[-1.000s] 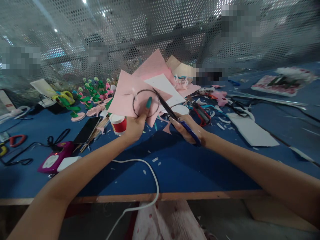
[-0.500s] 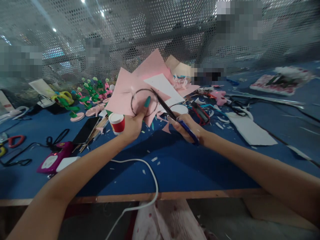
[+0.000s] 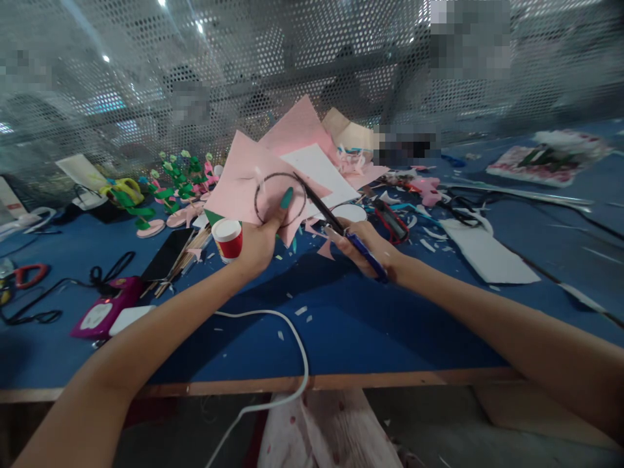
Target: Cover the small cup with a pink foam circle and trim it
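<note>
Pinched in my left hand point(image 3: 266, 244) is a sheet of pink paper point(image 3: 234, 179) with a dark circle drawn on it. My thumb, with a long teal nail, lies inside the circle. My right hand point(image 3: 363, 247) grips blue-handled scissors point(image 3: 334, 221). Their dark blades point up and left, with the tips by the circle's upper right edge. Behind the held sheet lie a larger pink sheet point(image 3: 299, 123) and a white sheet point(image 3: 316, 166). A red-and-white small tub point(image 3: 228, 240) stands beside my left wrist.
Green and pink paper flowers point(image 3: 178, 182) stand at back left. A phone point(image 3: 168, 255), thin sticks point(image 3: 175, 268) and a purple power socket point(image 3: 104, 309) lie left. A white cable point(image 3: 287, 318) crosses the table's front edge. Right are a pink glue gun point(image 3: 426, 188), folded white paper point(image 3: 490, 250) and scraps.
The pink sheet has shifted very slightly in my left hand. The scissors and my right hand are almost where they were.
</note>
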`<act>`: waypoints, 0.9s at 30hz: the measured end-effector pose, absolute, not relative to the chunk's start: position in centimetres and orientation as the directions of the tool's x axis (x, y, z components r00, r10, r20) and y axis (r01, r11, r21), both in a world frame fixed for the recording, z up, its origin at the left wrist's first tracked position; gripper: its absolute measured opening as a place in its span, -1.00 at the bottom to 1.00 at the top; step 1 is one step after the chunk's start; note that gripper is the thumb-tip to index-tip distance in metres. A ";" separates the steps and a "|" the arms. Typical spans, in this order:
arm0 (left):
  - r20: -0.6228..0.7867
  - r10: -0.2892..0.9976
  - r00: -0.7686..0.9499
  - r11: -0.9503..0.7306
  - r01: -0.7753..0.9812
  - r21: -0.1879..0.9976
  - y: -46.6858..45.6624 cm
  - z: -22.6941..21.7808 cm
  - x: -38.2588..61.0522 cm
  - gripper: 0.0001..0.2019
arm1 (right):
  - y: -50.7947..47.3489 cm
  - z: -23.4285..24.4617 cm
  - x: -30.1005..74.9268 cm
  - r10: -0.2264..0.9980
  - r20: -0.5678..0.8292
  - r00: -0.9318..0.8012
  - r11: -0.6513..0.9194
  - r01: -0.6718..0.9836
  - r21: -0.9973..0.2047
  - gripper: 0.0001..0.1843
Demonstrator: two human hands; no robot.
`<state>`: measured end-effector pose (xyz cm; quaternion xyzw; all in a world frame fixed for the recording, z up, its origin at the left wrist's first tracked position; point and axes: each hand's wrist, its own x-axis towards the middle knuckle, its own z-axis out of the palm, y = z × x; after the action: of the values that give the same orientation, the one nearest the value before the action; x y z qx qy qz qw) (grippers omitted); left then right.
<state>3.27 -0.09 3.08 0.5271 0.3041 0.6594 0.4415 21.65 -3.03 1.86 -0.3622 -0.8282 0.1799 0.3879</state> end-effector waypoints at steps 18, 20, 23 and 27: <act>0.447 0.888 -0.106 -0.452 -0.382 0.806 0.1 3.1 3.3 -0.85 | -2.8 2.1 21.8 0.760 0.466 -0.453 0.650 0.558 -0.516 -0.46; 0.432 0.894 -0.117 -0.441 -0.393 0.807 0.2 3.1 3.3 -0.84 | -2.9 2.0 21.7 0.747 0.487 -0.453 0.664 0.545 -0.511 -0.45; 0.400 0.904 -0.148 -0.426 -0.380 0.821 0.3 3.1 3.4 -0.81 | -3.1 2.0 21.5 0.741 0.499 -0.450 0.671 0.513 -0.535 -0.46; 0.349 0.928 -0.133 -0.373 -0.398 0.838 0.4 3.0 3.4 -0.75 | -3.3 2.1 21.3 0.756 0.490 -0.435 0.655 0.504 -0.564 -0.44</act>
<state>3.35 0.35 2.97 0.4529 0.2923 0.6937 0.4777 21.33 -3.26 2.08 -0.3795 -0.8299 0.1693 0.3724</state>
